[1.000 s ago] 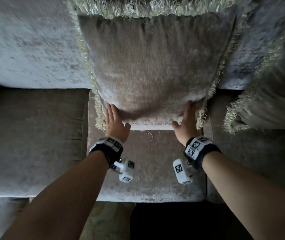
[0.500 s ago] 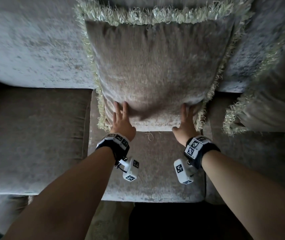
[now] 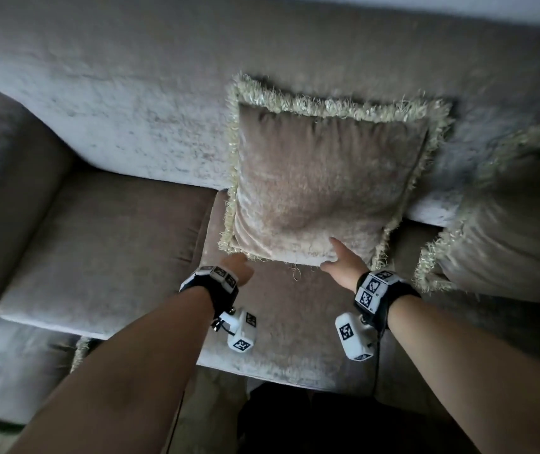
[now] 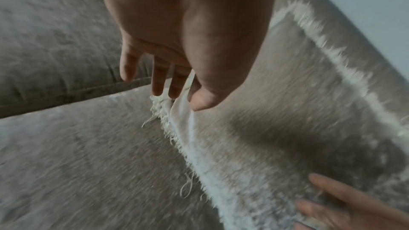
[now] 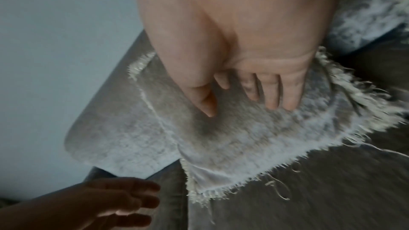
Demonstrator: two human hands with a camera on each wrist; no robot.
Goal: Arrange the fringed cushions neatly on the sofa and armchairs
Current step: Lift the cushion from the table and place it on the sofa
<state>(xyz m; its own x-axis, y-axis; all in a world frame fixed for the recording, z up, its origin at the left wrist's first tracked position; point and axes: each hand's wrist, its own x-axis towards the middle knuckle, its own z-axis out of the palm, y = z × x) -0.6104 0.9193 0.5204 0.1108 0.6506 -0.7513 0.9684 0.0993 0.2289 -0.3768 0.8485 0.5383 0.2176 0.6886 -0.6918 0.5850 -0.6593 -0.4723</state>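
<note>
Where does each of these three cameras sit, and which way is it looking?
Head: worn on the head, looking down at the sofa; shows both forearms, left hand and right hand at the cushion.
Left wrist: on the left wrist, looking along that hand at the cushion's fringed corner.
Right wrist: on the right wrist, looking along that hand, fingers on the cushion.
Shared: each wrist view shows the cushion and the other hand.

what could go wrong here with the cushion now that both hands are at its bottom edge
1. The middle cushion only leans on the sofa back; once the hands let go it could slump forward.
2. Loose fringe threads trail near the left hand and right hand and might snag.
3. The neighbouring cushion sits close and could get nudged.
</note>
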